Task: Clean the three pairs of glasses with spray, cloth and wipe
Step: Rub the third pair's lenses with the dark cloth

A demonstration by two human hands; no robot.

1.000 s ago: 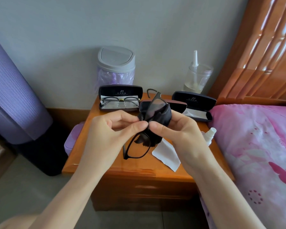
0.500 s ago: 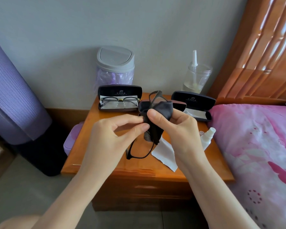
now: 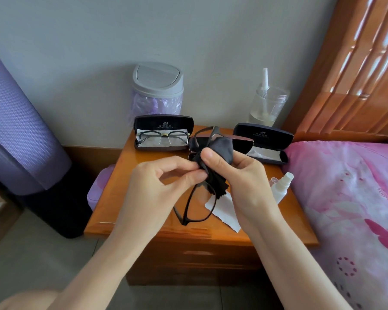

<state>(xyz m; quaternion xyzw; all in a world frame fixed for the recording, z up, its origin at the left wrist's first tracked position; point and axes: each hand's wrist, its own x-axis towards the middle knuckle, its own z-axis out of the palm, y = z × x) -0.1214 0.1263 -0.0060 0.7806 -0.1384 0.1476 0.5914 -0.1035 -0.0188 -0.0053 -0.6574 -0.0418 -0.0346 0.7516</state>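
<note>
Seemingly, glasses (image 3: 199,204) in cloth (image 3: 220,146) hang from right grip (image 3: 240,177).

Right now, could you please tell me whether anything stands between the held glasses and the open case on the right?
Nothing visible does. The left hand and right hand hold the glasses above the nightstand, a dark cloth wrapped round one lens. The open case lies behind the right hand, with only a pale sheet inside.

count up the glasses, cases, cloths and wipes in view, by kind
glasses: 2 (held pair, cased pair)
open cases: 3 (left case, middle case, right case)
black cloth: 1
white wipe: 1
total: 7
</note>
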